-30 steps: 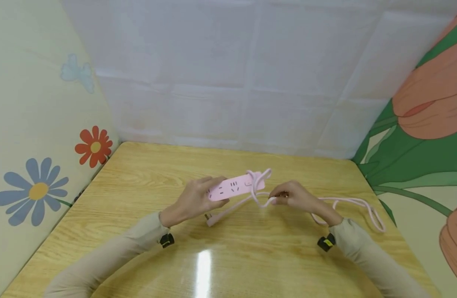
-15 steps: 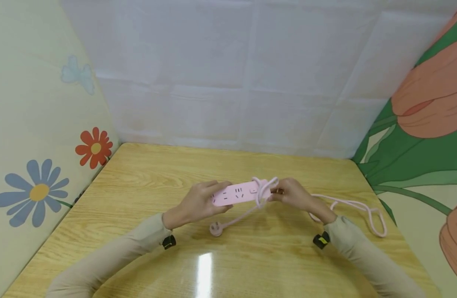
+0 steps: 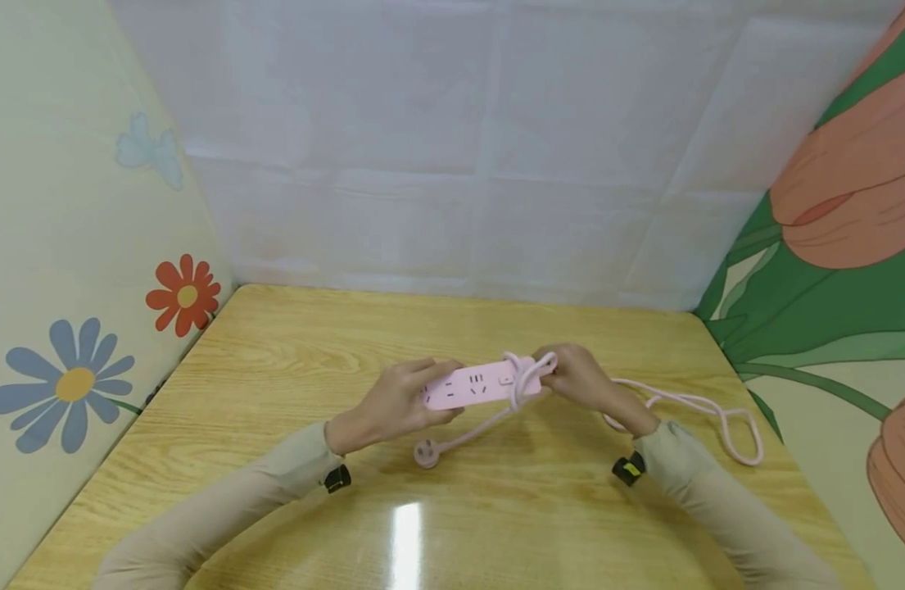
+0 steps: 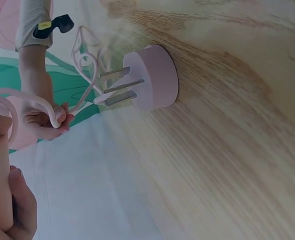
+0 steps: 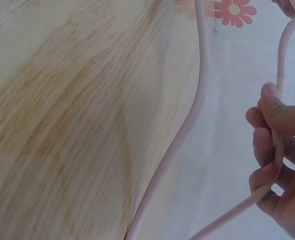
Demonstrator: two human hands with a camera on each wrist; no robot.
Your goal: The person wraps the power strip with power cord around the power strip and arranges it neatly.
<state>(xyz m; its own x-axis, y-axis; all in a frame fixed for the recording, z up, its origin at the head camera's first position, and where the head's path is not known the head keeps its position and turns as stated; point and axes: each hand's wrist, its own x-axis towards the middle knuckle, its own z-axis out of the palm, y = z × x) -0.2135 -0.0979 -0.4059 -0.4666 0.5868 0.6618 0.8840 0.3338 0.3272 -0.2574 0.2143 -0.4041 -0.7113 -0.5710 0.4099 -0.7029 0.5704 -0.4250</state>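
My left hand point(image 3: 399, 401) grips a pink power strip point(image 3: 470, 387) by its left end, above the table, with the socket face toward the head camera. A pink cord point(image 3: 524, 385) loops around the strip's right end. My right hand point(image 3: 581, 378) is beside that end; in the right wrist view its thumb and curled fingers point(image 5: 267, 147) pinch the cord. The pink three-pin plug point(image 3: 426, 452) hangs below the strip on a length of cord. In the left wrist view the plug point(image 4: 155, 77) shows its metal prongs, close over the table.
The cord's spare length point(image 3: 717, 410) lies in loose bends on the wooden table point(image 3: 312, 328) at the right. A white sheet point(image 3: 423, 164) rises behind the table, with flower-printed panels on both sides. Light glares on the near tabletop point(image 3: 405, 541).
The power strip has shifted slightly right and down with my left hand. My right hand has come closer to its right end, drawing the cord loop tighter, and the plug has turned prongs toward the camera.
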